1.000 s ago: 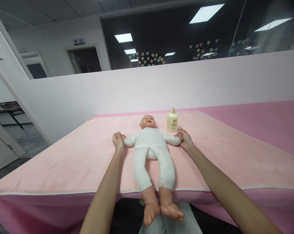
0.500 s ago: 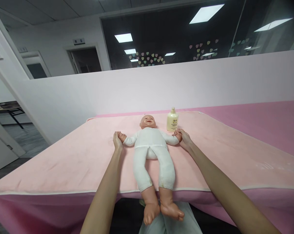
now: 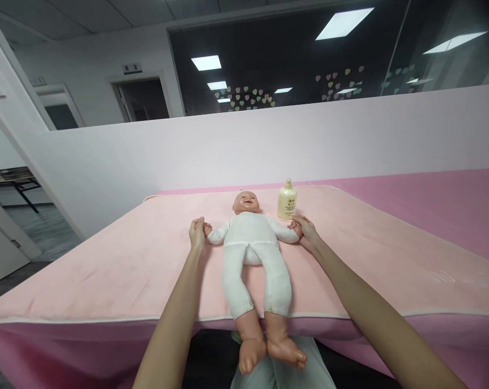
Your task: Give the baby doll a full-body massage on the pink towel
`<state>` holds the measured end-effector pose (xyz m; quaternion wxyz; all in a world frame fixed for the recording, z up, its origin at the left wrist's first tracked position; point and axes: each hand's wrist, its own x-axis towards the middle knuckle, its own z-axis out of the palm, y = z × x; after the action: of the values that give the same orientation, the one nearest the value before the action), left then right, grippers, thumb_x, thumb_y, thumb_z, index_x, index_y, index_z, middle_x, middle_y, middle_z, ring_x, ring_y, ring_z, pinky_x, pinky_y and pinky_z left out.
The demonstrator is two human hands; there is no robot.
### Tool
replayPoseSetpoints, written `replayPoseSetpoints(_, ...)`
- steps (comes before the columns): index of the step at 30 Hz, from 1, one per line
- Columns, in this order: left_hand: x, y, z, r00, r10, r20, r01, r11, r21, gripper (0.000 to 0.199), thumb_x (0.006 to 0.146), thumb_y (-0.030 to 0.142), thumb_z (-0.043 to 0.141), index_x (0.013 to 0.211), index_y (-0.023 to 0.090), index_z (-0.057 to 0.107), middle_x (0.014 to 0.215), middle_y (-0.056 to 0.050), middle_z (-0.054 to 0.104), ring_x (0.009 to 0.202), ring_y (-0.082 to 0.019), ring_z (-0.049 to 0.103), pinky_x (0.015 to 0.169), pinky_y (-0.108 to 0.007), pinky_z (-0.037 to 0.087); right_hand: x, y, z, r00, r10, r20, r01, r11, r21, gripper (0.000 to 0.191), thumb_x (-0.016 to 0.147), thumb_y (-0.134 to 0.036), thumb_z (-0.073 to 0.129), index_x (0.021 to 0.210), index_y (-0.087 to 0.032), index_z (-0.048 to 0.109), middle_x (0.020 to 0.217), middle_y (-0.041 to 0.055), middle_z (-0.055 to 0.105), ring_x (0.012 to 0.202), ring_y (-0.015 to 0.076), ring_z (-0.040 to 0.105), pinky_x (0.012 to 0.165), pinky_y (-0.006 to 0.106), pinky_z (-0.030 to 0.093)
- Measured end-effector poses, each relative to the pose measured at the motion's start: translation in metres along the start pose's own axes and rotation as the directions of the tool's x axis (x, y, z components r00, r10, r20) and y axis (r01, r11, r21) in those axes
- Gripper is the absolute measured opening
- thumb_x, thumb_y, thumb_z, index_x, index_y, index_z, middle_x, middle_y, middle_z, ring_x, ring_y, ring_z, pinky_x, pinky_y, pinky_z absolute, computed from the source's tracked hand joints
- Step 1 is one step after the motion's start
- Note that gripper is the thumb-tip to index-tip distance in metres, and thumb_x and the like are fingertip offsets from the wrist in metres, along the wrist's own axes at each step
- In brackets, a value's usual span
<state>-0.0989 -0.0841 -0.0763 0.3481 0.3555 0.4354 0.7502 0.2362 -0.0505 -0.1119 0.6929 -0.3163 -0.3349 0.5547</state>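
A baby doll [image 3: 251, 232] in a white cloth body lies on its back, head away from me, its bare feet past the table's near edge. Its arms are spread out to both sides. On the left, my left hand [image 3: 196, 233] is closed around one of the doll's hands, which is partly hidden by my fingers. My right hand [image 3: 307, 232] grips the doll's other hand, thumb and fingers wrapped about it. Just beyond my right hand, a pale yellow pump bottle [image 3: 287, 201] stands upright beside the doll's head.
A peach towel [image 3: 147, 270] with a white edge covers the pink tabletop [image 3: 430, 205]. Behind the table runs a low white wall [image 3: 309, 140] with a dark window above. My legs [image 3: 285, 367] are beneath the doll's feet.
My left hand has shifted slightly to the right, and its fingers now cover more of the doll's hand. My right hand, the doll's body and the bottle look nearly unmoved.
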Motion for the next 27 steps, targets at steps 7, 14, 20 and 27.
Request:
replayPoseSetpoints(7, 0.0003, -0.0012, 0.0011, 0.999, 0.031, -0.038, -0.031, 0.999, 0.007, 0.025, 0.069, 0.038, 0.062, 0.078, 0.019, 0.049, 0.062, 0.001, 0.056, 0.058, -0.012, 0.055, 0.059, -0.025, 0.046, 0.0013, -0.0015, 0.0, 0.996, 0.066, 0.052, -0.066, 0.998, -0.007, 0.021, 0.06, -0.019, 0.068, 0.056, -0.019, 0.047, 0.048, -0.0022, 0.052, 0.052, 0.0124, 0.054, 0.057, 0.027, 0.051)
replayPoseSetpoints(14, -0.0009, 0.0005, 0.0016, 0.999, 0.019, -0.044, -0.018, 1.0, 0.004, 0.017, 0.067, 0.028, 0.056, 0.079, 0.018, 0.051, 0.065, 0.0, 0.058, 0.062, -0.012, 0.056, 0.06, -0.024, 0.045, -0.0001, -0.004, -0.0003, 0.99, 0.127, 0.062, -0.127, 0.992, -0.014, 0.013, 0.062, -0.023, 0.058, 0.058, -0.02, 0.047, 0.05, 0.0004, 0.052, 0.054, 0.014, 0.053, 0.06, 0.028, 0.051)
replayPoseSetpoints(20, -0.0027, 0.003, 0.0022, 0.999, -0.016, -0.048, 0.015, 1.0, -0.012, 0.019, 0.063, 0.025, 0.054, 0.081, 0.018, 0.052, 0.066, 0.0, 0.058, 0.062, -0.012, 0.056, 0.059, -0.023, 0.044, -0.0037, -0.0081, 0.002, 0.985, 0.136, 0.106, -0.14, 0.99, 0.03, 0.007, 0.061, -0.019, 0.053, 0.058, -0.02, 0.046, 0.051, 0.0003, 0.051, 0.054, 0.0145, 0.052, 0.062, 0.03, 0.051)
replayPoseSetpoints(27, -0.0014, 0.0016, 0.0018, 0.999, 0.003, -0.051, 0.0, 0.999, 0.045, 0.021, 0.063, 0.028, 0.054, 0.081, 0.017, 0.051, 0.066, 0.001, 0.059, 0.063, -0.012, 0.055, 0.059, -0.023, 0.043, -0.0027, -0.0083, 0.0004, 0.981, 0.103, 0.167, -0.104, 0.995, -0.003, 0.013, 0.059, -0.019, 0.064, 0.062, -0.02, 0.051, 0.055, -0.0018, 0.053, 0.058, 0.0131, 0.054, 0.065, 0.028, 0.05)
